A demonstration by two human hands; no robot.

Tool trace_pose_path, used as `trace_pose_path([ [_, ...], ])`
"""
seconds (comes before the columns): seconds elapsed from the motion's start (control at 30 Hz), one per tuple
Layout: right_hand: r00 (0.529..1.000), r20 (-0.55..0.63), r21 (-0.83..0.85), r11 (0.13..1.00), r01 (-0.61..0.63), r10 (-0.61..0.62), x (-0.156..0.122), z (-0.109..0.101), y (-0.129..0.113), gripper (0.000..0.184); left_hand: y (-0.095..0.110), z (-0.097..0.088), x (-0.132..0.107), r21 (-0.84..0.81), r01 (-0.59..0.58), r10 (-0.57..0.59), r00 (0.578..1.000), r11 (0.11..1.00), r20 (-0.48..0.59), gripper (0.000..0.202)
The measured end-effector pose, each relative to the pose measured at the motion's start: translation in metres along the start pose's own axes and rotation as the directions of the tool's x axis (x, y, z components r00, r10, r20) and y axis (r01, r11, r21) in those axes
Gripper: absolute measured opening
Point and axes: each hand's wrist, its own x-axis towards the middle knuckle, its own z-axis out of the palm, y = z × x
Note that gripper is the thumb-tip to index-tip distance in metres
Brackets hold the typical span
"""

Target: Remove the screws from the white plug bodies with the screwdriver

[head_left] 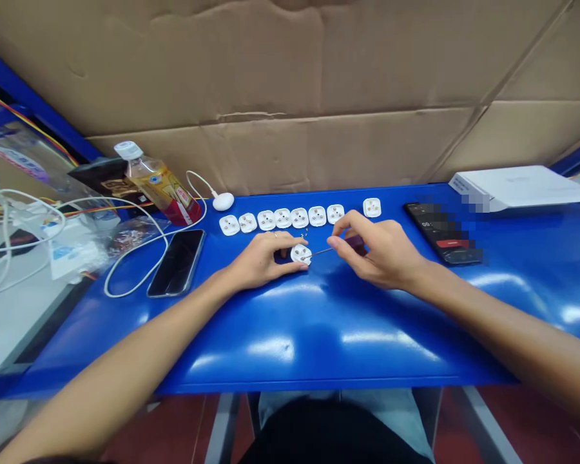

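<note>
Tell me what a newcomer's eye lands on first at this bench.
The glossy blue workbench stands out first, with a row of white plug bodies lined up across its far side. At the centre, the left hand rests on one white plug body while the right hand holds a thin screwdriver to it. Cardboard sheeting fills the wall behind.

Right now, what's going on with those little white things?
A person is working at a blue bench with bare hands. The left hand is holding a white plug steady on the bench. The right hand is pinching a small screwdriver, and its tip is at the plug. Eight more plugs sit just beyond, seven close together in a row and one a little apart. A phone lies to the left.
</note>
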Motion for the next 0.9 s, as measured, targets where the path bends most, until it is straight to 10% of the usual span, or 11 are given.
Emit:
trace_pose_path([
  [0.9, 0.98, -0.077, -0.069, 0.982, 0.177, -0.182, -0.004, 0.006, 0.004, 0.011, -0.003, -0.001, 0.0, -0.014, 0.01, -0.01, 1.0, 1.0, -0.003, 0.05],
])
